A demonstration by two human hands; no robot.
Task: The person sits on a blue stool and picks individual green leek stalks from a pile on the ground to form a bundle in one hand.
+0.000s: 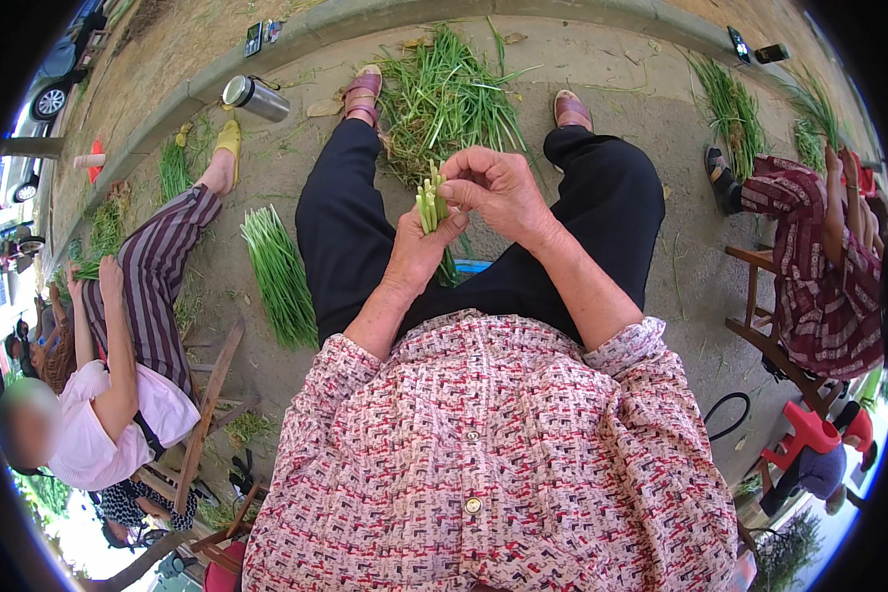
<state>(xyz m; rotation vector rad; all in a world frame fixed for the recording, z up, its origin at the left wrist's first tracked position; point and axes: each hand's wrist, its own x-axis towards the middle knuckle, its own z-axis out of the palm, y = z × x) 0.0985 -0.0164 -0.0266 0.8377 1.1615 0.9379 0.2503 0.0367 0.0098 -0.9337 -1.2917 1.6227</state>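
My left hand [417, 259] is closed round a small bunch of garlic chives [428, 205], its pale stem ends pointing up and away from me. Against those ends my right hand [506, 192] is closed in a pinch, thumb and forefinger together at the top of the bunch. Whether a single stem lies in that pinch is too small to make out. Between my feet spreads a loose heap of garlic chives [454, 99], tangled with dry yellowish bits. Left of my leg, a neat pile of trimmed garlic chives [278, 276] rests on the ground.
A steel flask [256, 99] lies near my left foot, by the kerb [335, 25]. One person [133, 395] sits to the left, handling greens; another [824, 257] sits to the right beside a wooden stool [755, 311]. More greens [728, 109] lie near that person's feet.
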